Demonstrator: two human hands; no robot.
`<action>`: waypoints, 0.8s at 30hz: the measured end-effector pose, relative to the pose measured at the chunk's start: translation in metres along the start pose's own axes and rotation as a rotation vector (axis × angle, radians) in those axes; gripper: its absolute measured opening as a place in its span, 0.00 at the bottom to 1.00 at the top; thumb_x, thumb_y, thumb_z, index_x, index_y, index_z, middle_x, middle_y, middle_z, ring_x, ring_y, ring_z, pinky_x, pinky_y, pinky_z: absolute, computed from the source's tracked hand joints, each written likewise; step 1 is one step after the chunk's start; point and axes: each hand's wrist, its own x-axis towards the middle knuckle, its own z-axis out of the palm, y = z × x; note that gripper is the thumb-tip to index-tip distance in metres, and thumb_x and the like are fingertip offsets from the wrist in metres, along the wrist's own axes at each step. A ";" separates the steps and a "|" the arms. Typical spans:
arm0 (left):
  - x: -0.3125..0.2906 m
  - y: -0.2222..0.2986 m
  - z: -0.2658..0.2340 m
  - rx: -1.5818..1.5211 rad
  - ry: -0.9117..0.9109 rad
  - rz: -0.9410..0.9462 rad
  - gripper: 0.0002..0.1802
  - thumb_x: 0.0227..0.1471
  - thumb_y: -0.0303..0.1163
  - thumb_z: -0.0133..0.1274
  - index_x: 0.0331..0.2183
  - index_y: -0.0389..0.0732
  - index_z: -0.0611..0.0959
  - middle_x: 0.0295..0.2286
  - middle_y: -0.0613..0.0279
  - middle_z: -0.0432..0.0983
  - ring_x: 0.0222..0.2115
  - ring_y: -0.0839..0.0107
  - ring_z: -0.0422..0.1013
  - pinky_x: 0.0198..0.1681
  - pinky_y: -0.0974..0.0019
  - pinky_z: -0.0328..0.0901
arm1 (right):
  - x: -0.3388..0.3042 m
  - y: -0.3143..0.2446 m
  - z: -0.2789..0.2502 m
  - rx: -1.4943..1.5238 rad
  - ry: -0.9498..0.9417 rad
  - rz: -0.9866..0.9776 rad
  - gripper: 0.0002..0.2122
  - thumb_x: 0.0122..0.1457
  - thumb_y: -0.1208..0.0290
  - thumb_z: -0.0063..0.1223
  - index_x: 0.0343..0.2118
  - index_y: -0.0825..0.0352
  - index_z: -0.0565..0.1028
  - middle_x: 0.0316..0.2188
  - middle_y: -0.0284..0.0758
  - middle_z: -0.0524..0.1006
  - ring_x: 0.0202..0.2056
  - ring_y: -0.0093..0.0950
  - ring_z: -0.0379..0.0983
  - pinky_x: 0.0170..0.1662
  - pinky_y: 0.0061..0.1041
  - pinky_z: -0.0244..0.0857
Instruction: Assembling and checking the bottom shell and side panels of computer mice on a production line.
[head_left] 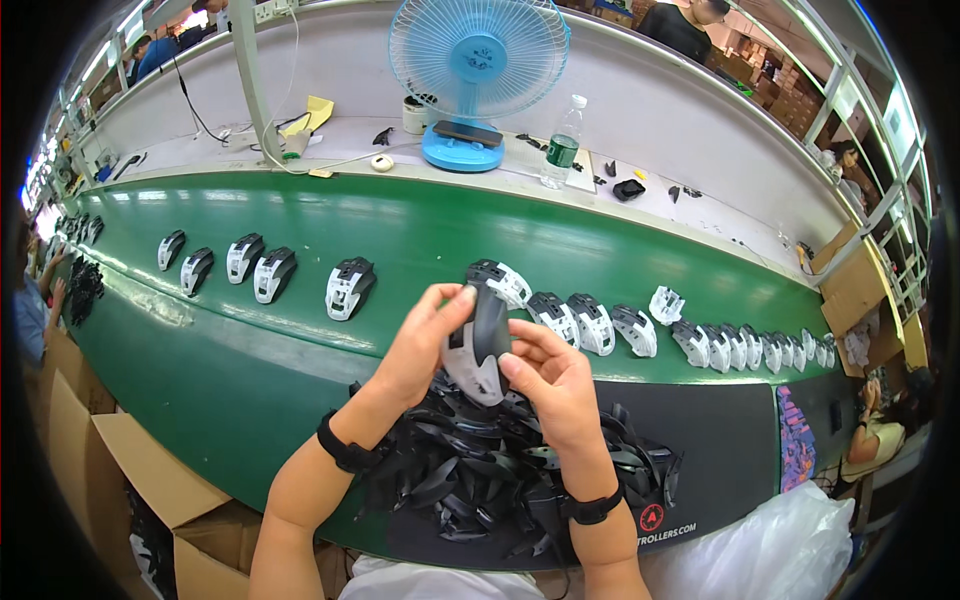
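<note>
Between both hands, above a heap of parts, I hold a black and white computer mouse shell [472,362], tilted with its white end toward me. My left hand [425,340] is closed on its left side, the thumb near the top. My right hand [555,385] grips the dark right side with thumb and fingers. Below lies a pile of loose black curved plastic pieces [460,465] on a dark mat [720,450]. Just behind my hands, another mouse shell [505,283] heads a row of similar shells [592,323] running right.
More shells [350,288] stand spaced out at left on the green work surface [290,210]. Behind are a blue fan [475,60] and a water bottle [563,143]. Cardboard boxes [150,455] stand lower left, a clear plastic bag [770,550] lower right. Other people sit at both ends.
</note>
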 end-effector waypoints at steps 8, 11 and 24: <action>-0.006 0.008 -0.003 0.300 -0.246 -0.082 0.28 0.53 0.42 0.52 0.49 0.33 0.65 0.37 0.59 0.71 0.34 0.76 0.72 0.34 0.69 0.71 | -0.002 -0.008 -0.008 0.016 -0.042 0.008 0.21 0.52 0.78 0.57 0.49 0.74 0.66 0.35 0.37 0.75 0.38 0.22 0.72 0.42 0.20 0.67; -0.009 0.011 -0.001 0.369 -0.249 -0.130 0.28 0.53 0.43 0.51 0.49 0.33 0.65 0.35 0.58 0.72 0.31 0.75 0.74 0.32 0.68 0.72 | -0.003 -0.011 -0.007 -0.030 -0.105 0.013 0.22 0.52 0.78 0.57 0.50 0.74 0.65 0.36 0.37 0.75 0.39 0.22 0.72 0.41 0.20 0.68; -0.007 0.001 0.013 0.224 -0.272 -0.365 0.33 0.53 0.56 0.46 0.41 0.30 0.73 0.29 0.54 0.76 0.26 0.68 0.76 0.29 0.67 0.74 | -0.011 -0.006 -0.005 0.098 -0.049 0.054 0.18 0.51 0.78 0.57 0.45 0.75 0.68 0.32 0.35 0.75 0.32 0.20 0.74 0.34 0.16 0.69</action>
